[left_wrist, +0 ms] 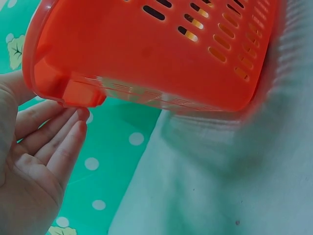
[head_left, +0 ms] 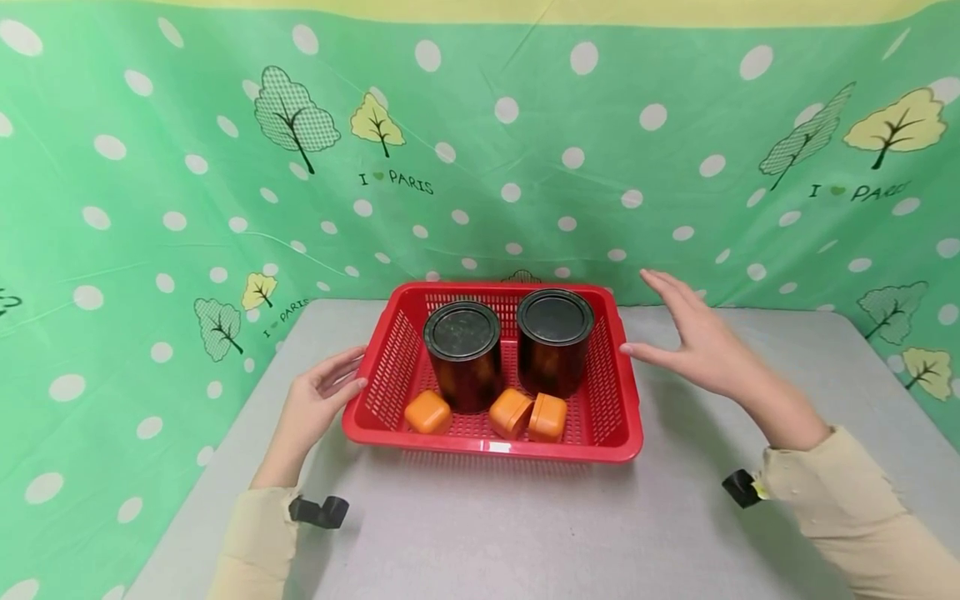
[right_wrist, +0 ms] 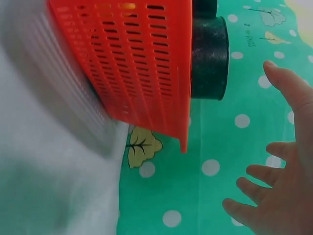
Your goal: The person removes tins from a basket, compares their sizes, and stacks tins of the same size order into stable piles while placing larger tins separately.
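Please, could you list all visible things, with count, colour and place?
Table: one, grey, foreground
Basket: one, red, on table
Tins: two, dark with black lids, inside basket
Rounded pieces: three, orange, basket's near side
Label: one, white, basket's near rim
Cloth: count unclear, mostly green, behind table
Wrist devices: two, black, left and right foreground
Sleeves: two, beige, left and right foreground
Left hand: one, bare, touching basket's left rim
Right hand: one, bare, right of basket, apart
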`<move>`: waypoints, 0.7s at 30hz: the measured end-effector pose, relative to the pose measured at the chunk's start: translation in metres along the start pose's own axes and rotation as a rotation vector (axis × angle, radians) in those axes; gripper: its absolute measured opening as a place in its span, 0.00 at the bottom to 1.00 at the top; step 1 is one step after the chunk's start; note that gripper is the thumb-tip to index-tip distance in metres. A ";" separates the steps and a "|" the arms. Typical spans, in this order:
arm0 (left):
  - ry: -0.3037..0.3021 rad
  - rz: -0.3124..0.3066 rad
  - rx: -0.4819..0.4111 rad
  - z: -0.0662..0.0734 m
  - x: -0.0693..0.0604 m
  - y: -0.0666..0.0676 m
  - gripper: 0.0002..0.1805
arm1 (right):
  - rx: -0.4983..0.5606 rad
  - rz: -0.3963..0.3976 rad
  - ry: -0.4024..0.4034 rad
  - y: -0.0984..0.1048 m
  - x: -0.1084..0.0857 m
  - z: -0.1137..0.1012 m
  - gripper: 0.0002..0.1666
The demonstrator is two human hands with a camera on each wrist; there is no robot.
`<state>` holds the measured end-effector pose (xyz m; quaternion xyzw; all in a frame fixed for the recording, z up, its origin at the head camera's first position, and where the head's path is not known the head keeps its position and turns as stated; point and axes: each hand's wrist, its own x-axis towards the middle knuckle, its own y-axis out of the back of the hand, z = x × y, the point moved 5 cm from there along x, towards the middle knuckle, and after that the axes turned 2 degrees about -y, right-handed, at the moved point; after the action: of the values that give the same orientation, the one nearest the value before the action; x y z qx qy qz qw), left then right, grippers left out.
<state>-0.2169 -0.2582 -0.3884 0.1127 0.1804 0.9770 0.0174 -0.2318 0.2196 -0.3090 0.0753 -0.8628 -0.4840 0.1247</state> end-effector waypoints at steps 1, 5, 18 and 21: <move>0.000 0.002 -0.004 0.000 0.000 0.000 0.29 | 0.007 -0.004 0.001 -0.001 0.000 -0.001 0.61; 0.007 0.008 -0.022 0.001 -0.001 0.000 0.29 | 0.037 -0.002 0.008 -0.005 0.002 -0.005 0.60; 0.094 0.036 -0.067 -0.008 -0.004 -0.004 0.30 | 0.249 0.040 0.069 -0.026 0.011 -0.011 0.56; 0.095 0.036 -0.067 -0.009 -0.004 -0.004 0.30 | 0.314 0.040 0.084 -0.031 0.013 -0.014 0.55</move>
<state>-0.2150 -0.2574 -0.3986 0.0688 0.1464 0.9868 -0.0048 -0.2399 0.1889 -0.3269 0.0967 -0.9232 -0.3372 0.1570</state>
